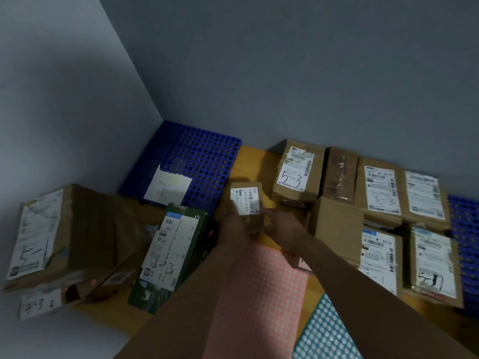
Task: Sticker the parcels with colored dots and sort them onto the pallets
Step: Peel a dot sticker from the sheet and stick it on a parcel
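Right, head view only. Your left hand (234, 224) grips the small parcel (248, 200), a brown cardboard block with a glossy white barcode label on top. Your thumb lies over the label's lower left corner. The parcel is over the yellow counter (248, 159), between the blue pallet (202, 156) and the box marked "5-3" (298, 172).

Your right hand (283, 228) has its index finger straight, tip touching the parcel's right edge. It grasps nothing, and the other fingers are too blurred to read.

Under both forearms lies the pink dot sheet (259, 294), a flat grid of small round stickers. The teal dot sheet (324, 335) is just right of it, with larger pale dots.

The blue pallet is moulded plastic, perforated with round holes, set into the wall corner. A white paper note (168, 187) lies on its near edge. The second blue pallet (464, 229) is at far right, same grid, partly hidden behind the flat taped parcels (381, 190) with white labels.

On the left, a green carton (181, 255) is tilted, its label hand-marked "3-3". It sits beside a big creased brown box (98, 229) marked "5-1".
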